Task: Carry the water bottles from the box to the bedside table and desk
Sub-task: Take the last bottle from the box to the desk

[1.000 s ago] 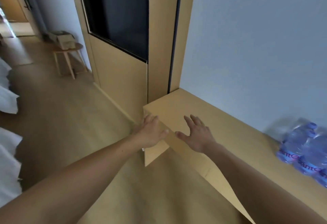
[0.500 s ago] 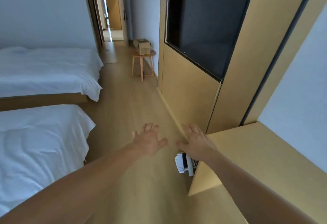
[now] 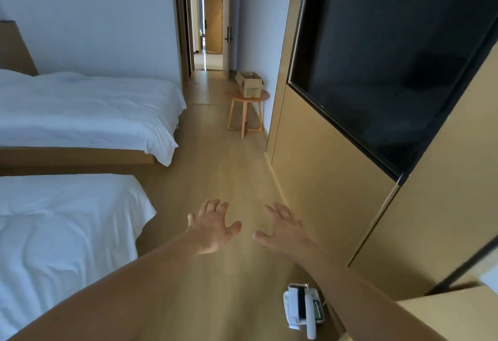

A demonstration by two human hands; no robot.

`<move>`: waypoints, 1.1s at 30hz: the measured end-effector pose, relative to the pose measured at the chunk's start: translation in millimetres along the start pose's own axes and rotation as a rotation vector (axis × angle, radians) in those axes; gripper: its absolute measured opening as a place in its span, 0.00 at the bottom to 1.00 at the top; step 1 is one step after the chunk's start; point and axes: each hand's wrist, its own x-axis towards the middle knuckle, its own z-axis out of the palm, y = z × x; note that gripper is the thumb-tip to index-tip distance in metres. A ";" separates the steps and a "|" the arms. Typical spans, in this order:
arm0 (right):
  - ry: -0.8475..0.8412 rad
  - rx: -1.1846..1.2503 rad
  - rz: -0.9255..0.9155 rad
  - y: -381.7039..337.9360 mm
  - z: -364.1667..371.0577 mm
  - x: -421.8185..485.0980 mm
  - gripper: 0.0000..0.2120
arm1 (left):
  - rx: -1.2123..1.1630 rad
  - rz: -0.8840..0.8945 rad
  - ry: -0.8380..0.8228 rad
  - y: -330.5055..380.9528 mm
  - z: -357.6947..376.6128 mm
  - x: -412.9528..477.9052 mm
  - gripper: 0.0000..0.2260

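The pale plank floor point(image 3: 215, 168) looks like smooth wood with a soft sheen. Two beds carry white cloth sheets point(image 3: 80, 109), matt and lightly creased. A brown cardboard box point(image 3: 249, 85), dull and papery, sits on a small round table of light wood point(image 3: 246, 109). The tan wall panelling point(image 3: 318, 168) is smooth, matt wood, framing a glossy black screen point(image 3: 390, 66). A white plastic telephone point(image 3: 301, 308) looks smooth.

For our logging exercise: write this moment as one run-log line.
phase: walking toward box | left hand: open, empty | right hand: open, empty | box: open, on round stool, far ahead | bottles: none visible
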 end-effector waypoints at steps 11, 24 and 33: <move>0.033 -0.010 0.064 -23.4 -32.6 201.8 0.39 | 0.049 0.088 0.028 -52.3 -70.5 200.6 0.33; 0.050 -0.015 0.025 37.5 -98.8 444.0 0.39 | 0.098 0.078 0.053 -16.7 -112.5 452.2 0.33; 0.012 0.000 -0.005 82.0 -149.5 588.1 0.39 | 0.095 0.054 0.052 4.6 -137.5 599.9 0.33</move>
